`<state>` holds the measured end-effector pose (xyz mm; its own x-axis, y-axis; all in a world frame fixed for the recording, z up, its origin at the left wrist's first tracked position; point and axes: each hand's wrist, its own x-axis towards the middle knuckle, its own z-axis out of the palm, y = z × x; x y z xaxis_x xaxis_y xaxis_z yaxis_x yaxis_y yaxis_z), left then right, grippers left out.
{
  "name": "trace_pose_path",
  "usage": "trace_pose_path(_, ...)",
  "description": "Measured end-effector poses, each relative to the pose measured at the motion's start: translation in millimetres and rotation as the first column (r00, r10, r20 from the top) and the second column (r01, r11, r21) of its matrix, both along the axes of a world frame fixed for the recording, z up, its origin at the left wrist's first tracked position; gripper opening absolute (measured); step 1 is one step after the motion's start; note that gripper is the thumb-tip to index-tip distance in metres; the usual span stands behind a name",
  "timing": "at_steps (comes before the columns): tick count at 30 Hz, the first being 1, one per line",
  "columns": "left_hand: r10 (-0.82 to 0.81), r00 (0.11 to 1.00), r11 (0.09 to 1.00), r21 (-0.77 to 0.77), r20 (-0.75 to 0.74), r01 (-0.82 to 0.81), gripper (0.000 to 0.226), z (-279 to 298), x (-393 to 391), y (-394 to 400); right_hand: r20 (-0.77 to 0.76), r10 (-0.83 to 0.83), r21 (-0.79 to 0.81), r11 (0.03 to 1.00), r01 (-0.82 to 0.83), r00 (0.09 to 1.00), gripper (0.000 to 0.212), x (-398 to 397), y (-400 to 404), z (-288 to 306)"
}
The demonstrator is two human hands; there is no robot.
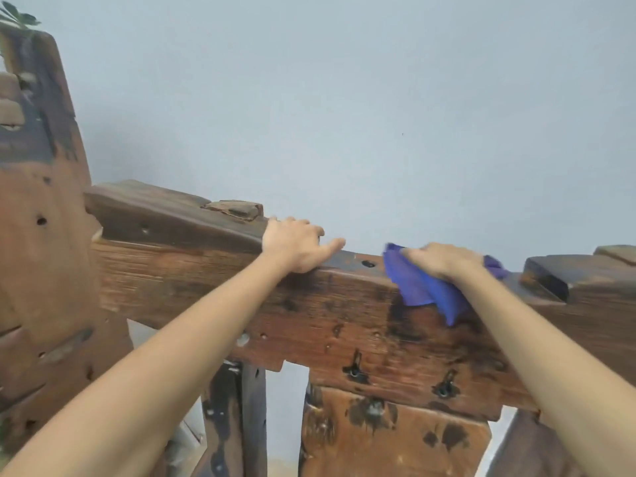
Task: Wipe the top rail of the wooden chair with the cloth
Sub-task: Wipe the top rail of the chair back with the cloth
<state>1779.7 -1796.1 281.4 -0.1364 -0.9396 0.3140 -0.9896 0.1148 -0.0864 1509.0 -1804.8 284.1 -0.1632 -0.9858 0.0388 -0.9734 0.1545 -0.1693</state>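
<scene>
The chair's top rail (213, 280) is a thick, rough, dark-stained wooden beam running across the middle of the view. My right hand (444, 261) presses a blue cloth (423, 287) flat on the rail's top edge, right of centre; the cloth hangs a little over the near face. My left hand (296, 244) rests on the top of the rail to the left of the cloth, fingers curled over the far edge, thumb pointing right. Nothing else is in that hand.
A tall wooden post (41, 208) rises at the left. Below the rail stand a wide back slat (389, 432) and a narrow dark slat (237, 418). A notched block (550, 273) sits on the rail at the right. A pale blue-grey wall (344, 98) is behind.
</scene>
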Motion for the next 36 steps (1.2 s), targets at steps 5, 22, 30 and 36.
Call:
trace_pose_path(5, 0.002, 0.999, 0.992, 0.122, -0.035, 0.002, 0.049, 13.7, 0.9, -17.5, -0.228, 0.332, -0.532, 0.745, -0.403, 0.915, 0.055, 84.8, 62.4, -47.6)
trace_pose_path(22, -0.023, 0.998, 0.995, -0.095, -0.066, 0.017, 0.055, 0.0, -11.1, -12.9, -0.092, -0.018, -0.878, 0.474, -0.072, 0.996, 0.074, -136.0, 88.6, -212.5)
trace_pose_path(30, -0.003, 0.991, 0.995, -0.098, -0.132, -0.01, 0.066, 3.7, -22.0, -5.1, 0.614, 0.14, -0.758, 0.38, 0.531, 0.777, 0.082, 75.2, 75.2, -203.5)
trace_pose_path(36, -0.173, 0.821, 0.983, -0.042, -0.544, 0.179, 0.077, 17.1, -1.0, 3.8, 0.004, 0.269, -0.84, 0.523, -0.143, 0.963, 0.087, 205.1, 63.7, -222.0)
